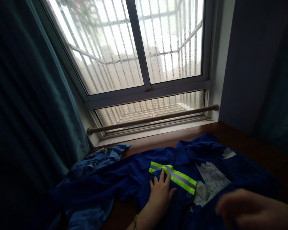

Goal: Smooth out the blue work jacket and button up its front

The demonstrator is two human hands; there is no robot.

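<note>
A dark blue work jacket (134,166) lies spread over the brown wooden surface, with a yellow-green and grey reflective strip (182,180) across its chest. My left hand (160,190) rests on the jacket, fingers spread, fingertips at the strip's left part. Blurred by motion, my right hand (244,207) hovers at the lower right over the jacket's other side; its fingers are too smeared to read. Between the hands, clear plastic packaging (212,180) with pale round shapes shows in the jacket's opening.
Lighter blue clothing (93,161) lies bunched at the left, beside a teal curtain (45,95). Behind the wooden surface (196,129) stands a barred window (144,51), with a horizontal rail (153,119) across its lower part. A dark wall rises at the right.
</note>
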